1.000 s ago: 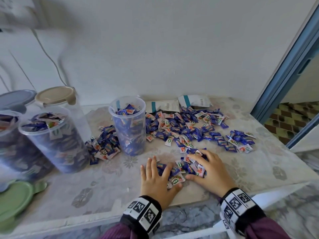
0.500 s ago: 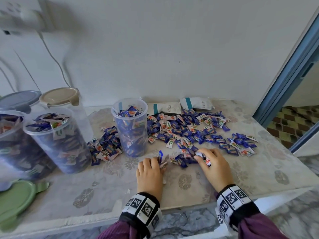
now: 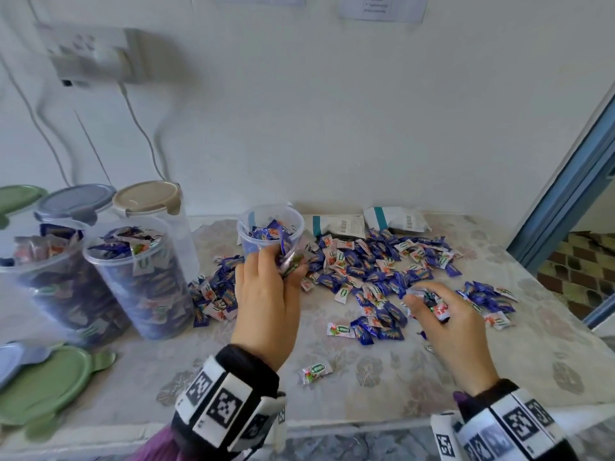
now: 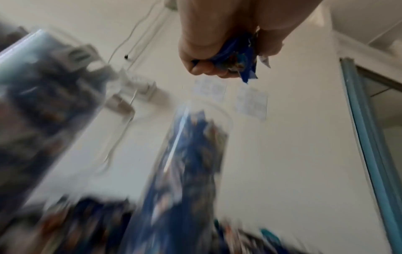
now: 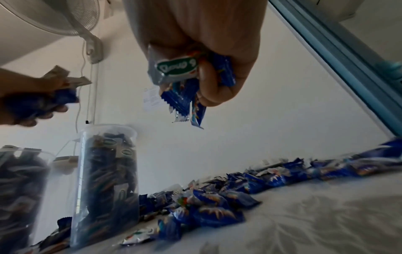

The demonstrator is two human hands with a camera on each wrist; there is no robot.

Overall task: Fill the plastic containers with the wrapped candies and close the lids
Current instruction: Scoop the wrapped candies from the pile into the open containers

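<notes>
Both sets of fingers, spread flat on the heap a second ago, are now curled tight around handfuls of wrapped candies: the left hand has risen to the rim of the open container, the right hand hangs lifted above the loose candies on the table. Gathering has turned to dropping in, likely left first; the green lid lies unused.

No wording is legible on the candy wrappers.
</notes>
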